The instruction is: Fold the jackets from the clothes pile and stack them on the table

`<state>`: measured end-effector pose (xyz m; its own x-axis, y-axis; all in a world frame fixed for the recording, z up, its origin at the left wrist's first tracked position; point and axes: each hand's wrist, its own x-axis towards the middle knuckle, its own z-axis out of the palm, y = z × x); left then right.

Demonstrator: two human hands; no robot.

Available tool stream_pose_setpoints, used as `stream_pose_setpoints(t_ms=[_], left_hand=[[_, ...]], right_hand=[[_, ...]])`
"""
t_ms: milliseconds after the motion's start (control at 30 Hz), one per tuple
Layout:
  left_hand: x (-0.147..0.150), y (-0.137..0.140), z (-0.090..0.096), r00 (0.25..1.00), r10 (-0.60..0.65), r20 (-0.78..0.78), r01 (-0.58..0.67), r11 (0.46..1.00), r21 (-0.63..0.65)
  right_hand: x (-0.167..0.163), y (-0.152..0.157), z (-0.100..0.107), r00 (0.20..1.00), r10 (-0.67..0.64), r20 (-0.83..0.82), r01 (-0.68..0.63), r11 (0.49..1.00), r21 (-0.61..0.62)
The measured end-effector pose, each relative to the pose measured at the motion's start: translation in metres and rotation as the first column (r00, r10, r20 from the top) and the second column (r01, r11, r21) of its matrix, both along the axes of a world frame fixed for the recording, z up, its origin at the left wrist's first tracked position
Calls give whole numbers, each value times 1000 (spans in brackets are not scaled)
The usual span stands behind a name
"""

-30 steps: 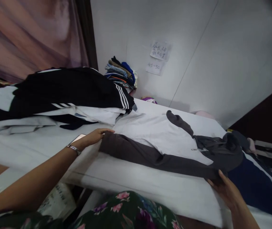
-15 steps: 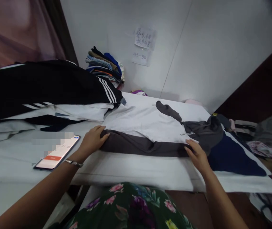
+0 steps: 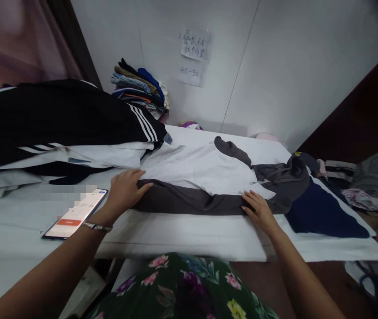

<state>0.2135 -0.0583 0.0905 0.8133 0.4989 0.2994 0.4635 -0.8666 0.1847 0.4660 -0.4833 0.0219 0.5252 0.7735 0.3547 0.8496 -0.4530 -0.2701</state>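
Note:
A white and dark grey hooded jacket (image 3: 192,166) lies spread across the table, its hood toward the right. Along its near side runs a folded-over grey strip (image 3: 175,199), with a wrinkle near the middle. My left hand (image 3: 125,190) rests on the left end of this strip, thumb spread from the fingers. Farther right, my right hand (image 3: 258,210) touches the strip below the zip pull, its fingers and thumb apart. The far grey sleeve (image 3: 232,149) sticks out behind the white body.
A lit phone (image 3: 76,217) lies left of my forearm. Black clothes with white stripes (image 3: 76,115) are heaped at the left. A navy garment (image 3: 325,212) sits beside the hood. Folded clothes (image 3: 139,86) are stacked by the wall, below paper notes (image 3: 194,55).
My right hand has slid left along the grey strip, away from the hood. My left hand stays at the left end. The whole view has shifted slightly.

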Motion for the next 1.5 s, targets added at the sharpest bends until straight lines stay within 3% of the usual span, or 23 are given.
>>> stream_pose_setpoints(t_ms=[167, 300, 433, 567, 633, 733, 833, 967, 1067, 1233, 1400, 1500], left_hand=[[14, -10, -3, 954, -256, -158, 250, 967, -54], [24, -7, -2, 917, -328, -228, 291, 940, -180], [33, -1, 3, 906, -353, -235, 303, 926, -225], [44, 7, 1, 899, -373, -230, 305, 909, -283], [50, 9, -1, 907, -354, -227, 274, 907, -319], [57, 10, 1, 921, -285, -267, 174, 911, -374], [56, 12, 11, 917, -185, -353, 58, 938, -342], [43, 22, 23, 889, -83, -449, -22, 975, -222], [31, 30, 26, 886, -65, -458, -92, 946, -311], [28, 38, 18, 963, -13, -268, -108, 896, -430], [37, 47, -2, 915, 8, -404, -191, 890, -414], [36, 46, 1, 907, 37, -420, -218, 894, -392]], right_hand=[[9, 13, 0, 998, 55, -23, -54, 998, 13], [15, 26, 10, 980, 71, -185, -46, 990, 132], [26, 36, 31, 920, -10, -392, 46, 996, 81], [49, 53, 39, 918, -111, -382, 129, 991, 23], [59, 63, 35, 925, -199, -323, 178, 979, -94], [64, 75, 26, 928, -329, -174, 269, 916, -298], [60, 76, 20, 935, -347, -75, 295, 876, -381], [54, 71, 16, 938, -346, -13, 312, 861, -401], [53, 67, 13, 939, -343, 16, 324, 868, -375], [56, 65, 9, 942, -332, 51, 331, 887, -322], [54, 68, 4, 940, -329, 91, 339, 873, -351], [50, 71, 6, 937, -329, 122, 351, 879, -323]])
